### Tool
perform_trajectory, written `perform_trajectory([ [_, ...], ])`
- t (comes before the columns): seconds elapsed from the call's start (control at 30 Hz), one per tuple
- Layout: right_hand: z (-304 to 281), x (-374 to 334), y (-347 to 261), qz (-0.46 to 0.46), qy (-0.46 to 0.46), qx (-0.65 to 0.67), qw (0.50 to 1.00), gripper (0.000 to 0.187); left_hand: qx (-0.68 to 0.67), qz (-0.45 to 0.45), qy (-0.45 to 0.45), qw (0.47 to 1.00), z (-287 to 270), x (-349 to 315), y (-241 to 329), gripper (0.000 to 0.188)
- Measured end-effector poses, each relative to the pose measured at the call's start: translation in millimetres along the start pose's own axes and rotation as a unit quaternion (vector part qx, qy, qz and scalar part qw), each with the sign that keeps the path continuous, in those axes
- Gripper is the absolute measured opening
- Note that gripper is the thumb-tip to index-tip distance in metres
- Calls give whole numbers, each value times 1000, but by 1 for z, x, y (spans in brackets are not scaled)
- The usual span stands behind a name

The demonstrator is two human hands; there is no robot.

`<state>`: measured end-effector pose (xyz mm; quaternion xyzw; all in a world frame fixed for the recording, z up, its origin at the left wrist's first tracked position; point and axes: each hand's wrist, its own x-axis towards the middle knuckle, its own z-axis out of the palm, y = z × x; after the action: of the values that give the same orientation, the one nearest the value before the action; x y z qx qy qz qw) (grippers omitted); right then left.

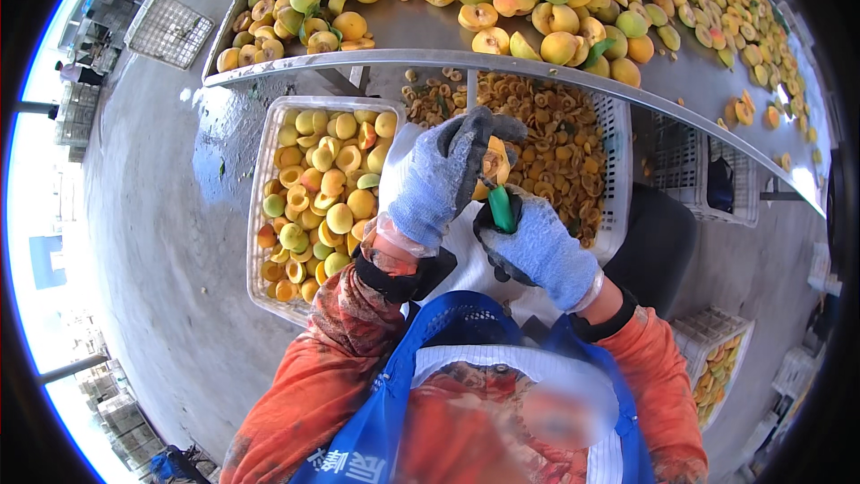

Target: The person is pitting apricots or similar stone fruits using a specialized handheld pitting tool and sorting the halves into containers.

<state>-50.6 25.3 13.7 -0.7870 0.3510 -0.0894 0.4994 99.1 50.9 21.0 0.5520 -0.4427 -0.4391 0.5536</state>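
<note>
My left hand, in a blue glove with dark coated fingers, holds a cut yellow peach above the crates. In a matching glove, my right hand is closed around the green handle of a small pitting tool. The tool's tip meets the peach's cut side; its exact shape is hard to make out. Left of my hands stands a white crate full of peach halves. Behind my hands, brownish pits and scraps fill another white crate.
A metal table heaped with halved peaches spans the far side, its raised edge just beyond my hands. More crates stand under the table and at the lower right. An overturned-looking crate sits on the wet floor.
</note>
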Motion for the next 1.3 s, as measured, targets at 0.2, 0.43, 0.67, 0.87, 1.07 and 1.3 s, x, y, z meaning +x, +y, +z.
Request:
perform_trajectory([
  [0.2,-14,6,-19,201,-81,292,932,18,4,-5,84,996,6,2,-4,45],
  [0.43,-21,-5,-8,207,-188,400,873,24,-19,-182,-11,983,-2,10,10,45],
  [0.67,-42,-13,-7,200,-175,539,799,30,51,23,-115,992,10,29,9,44],
  [0.87,-36,-11,10,183,-186,570,780,32,29,-72,-142,987,13,37,-5,52],
  [1.07,-22,-6,8,167,-203,714,649,37,-41,-36,-141,989,-4,43,3,54],
  [1.3,-3,45,-9,166,-217,630,727,39,52,-5,8,999,-51,32,9,50],
])
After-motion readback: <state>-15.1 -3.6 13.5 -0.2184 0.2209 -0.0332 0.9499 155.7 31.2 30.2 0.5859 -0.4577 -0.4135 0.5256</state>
